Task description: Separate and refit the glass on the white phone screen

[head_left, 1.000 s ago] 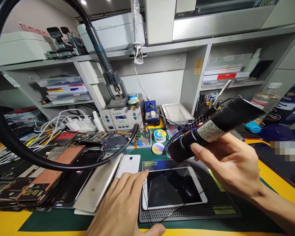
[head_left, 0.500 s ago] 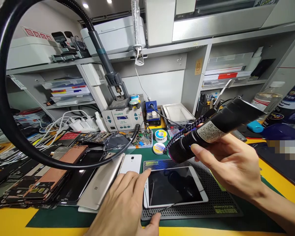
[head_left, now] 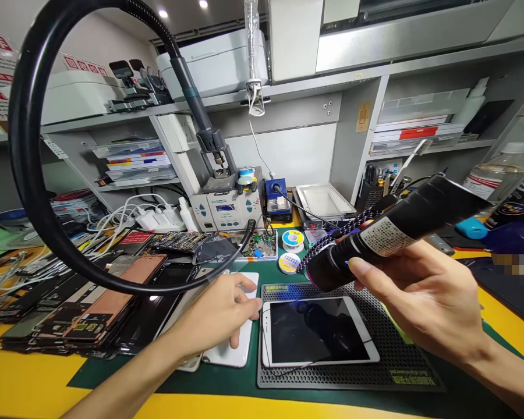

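Note:
A black flashlight (head_left: 388, 235) with a pale label and a patterned wrist strap is gripped in my right hand (head_left: 432, 297), my thumb near its small lit button. Its head points down and left, and a bluish glow shows near the top edge of a white tablet (head_left: 323, 331). The tablet lies face up with a dark screen, thin dark bands across its two ends, on a grey perforated mat (head_left: 402, 355). Just left of the tablet, my left hand (head_left: 227, 311) hovers over a white phone (head_left: 229, 349), holding nothing, its fingers partly curled and apart.
Stacked phones and phone parts (head_left: 100, 297) cover the left side. A thick black hose (head_left: 30, 116) loops in front, from a hot-air station (head_left: 227, 206). Solder spools (head_left: 290, 262), a soldering iron stand (head_left: 277, 201) and a clear bottle (head_left: 498, 169) stand farther back.
My left hand has come off the tablet's left edge and moved up and left over the white phone. The right hand still holds the flashlight. The whole view has shifted slightly.

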`<state>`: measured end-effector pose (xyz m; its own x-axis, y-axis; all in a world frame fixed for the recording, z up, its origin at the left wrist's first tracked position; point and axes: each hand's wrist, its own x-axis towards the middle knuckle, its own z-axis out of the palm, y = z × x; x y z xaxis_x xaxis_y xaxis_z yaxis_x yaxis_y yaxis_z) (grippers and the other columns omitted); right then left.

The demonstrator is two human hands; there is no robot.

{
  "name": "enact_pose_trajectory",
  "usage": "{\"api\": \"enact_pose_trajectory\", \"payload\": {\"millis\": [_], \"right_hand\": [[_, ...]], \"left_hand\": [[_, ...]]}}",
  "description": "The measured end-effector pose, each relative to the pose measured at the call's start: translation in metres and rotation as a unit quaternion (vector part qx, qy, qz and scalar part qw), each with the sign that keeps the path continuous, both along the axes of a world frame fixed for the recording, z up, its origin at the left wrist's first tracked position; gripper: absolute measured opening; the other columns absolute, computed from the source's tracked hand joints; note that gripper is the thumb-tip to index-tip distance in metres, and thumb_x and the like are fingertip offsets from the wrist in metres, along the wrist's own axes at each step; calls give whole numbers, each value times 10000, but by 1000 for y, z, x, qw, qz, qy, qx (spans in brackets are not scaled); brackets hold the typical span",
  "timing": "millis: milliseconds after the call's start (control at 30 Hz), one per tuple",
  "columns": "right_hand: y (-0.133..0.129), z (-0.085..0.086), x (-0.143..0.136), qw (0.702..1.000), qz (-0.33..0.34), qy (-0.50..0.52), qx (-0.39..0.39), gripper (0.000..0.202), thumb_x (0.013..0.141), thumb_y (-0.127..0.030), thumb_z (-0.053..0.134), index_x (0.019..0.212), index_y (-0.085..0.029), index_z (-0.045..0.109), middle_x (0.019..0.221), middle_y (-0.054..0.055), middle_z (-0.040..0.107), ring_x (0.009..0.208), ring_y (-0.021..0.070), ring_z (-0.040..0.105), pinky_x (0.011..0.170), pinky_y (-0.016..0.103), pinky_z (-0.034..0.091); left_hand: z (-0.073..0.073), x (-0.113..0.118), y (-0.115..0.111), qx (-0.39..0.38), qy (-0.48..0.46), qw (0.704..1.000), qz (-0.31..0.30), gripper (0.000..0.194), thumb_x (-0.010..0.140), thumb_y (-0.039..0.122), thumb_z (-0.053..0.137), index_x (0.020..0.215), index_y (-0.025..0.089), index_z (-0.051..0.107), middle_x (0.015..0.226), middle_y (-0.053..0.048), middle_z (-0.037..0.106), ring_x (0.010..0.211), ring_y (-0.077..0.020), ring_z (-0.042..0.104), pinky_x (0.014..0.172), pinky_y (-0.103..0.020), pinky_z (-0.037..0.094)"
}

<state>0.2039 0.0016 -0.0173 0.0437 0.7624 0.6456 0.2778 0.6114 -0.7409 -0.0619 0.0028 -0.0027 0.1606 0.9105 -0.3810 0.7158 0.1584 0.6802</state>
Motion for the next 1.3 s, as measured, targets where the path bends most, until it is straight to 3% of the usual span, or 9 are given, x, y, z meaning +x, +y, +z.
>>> {"api": "enact_pose_trajectory", "payload": {"millis": [133, 267, 600, 933, 1067, 1300], "right_hand": [[0, 0, -1, 1000, 2, -3, 1, 125, 836, -303, 746, 939, -314, 675, 758, -33, 710, 528, 177, 643, 503, 314, 567], [-2, -1, -2, 1000, 11, -11, 0, 128, 840, -271, 740, 939, -310, 670, 761, -48, 714, 542, 149, 653, 517, 261, 571], [-1, -5, -2, 1000, 18, -18, 1, 140, 848, -284, 745, 966, -284, 670, 821, -31, 725, 586, 148, 664, 530, 237, 587], [-2, -4, -7, 997, 53, -53, -4, 116, 864, -232, 715, 950, -279, 653, 839, -28, 726, 603, 142, 663, 509, 219, 555], [1, -5, -9, 994, 68, -84, -9, 114, 879, -233, 698, 978, -261, 650, 906, 0, 734, 692, 172, 697, 541, 244, 547], [6, 6, -6, 983, 46, -168, -56, 80, 893, -259, 647, 949, -202, 645, 798, 4, 689, 635, 161, 632, 530, 270, 485]], "left_hand": [[5, 11, 5, 7, 61, 998, -6, 558, 815, 483, 595, 1239, 134, 499, 567, 36, 682, 620, -230, 706, 642, -297, 445], [0, 15, 9, 3, 85, 996, -14, 613, 757, 478, 649, 1239, 130, 500, 486, 40, 654, 580, -240, 665, 580, -298, 405], [-8, 10, 11, -19, 12, 1000, -12, 469, 740, 385, 660, 1108, 146, 494, 716, 47, 657, 417, -103, 541, 505, -260, 394], [-9, 8, 14, -14, -27, 999, -41, 184, 738, 332, 658, 764, 150, 645, 477, 46, 573, 400, -105, 508, 450, -223, 316], [-9, 8, 15, -9, -33, 998, -44, 182, 731, 330, 667, 758, 150, 667, 449, 49, 557, 414, -110, 496, 458, -227, 324], [-14, 3, 18, -12, -53, 997, -57, 186, 750, 328, 671, 777, 145, 644, 460, 52, 553, 422, -101, 473, 443, -216, 317]]}}
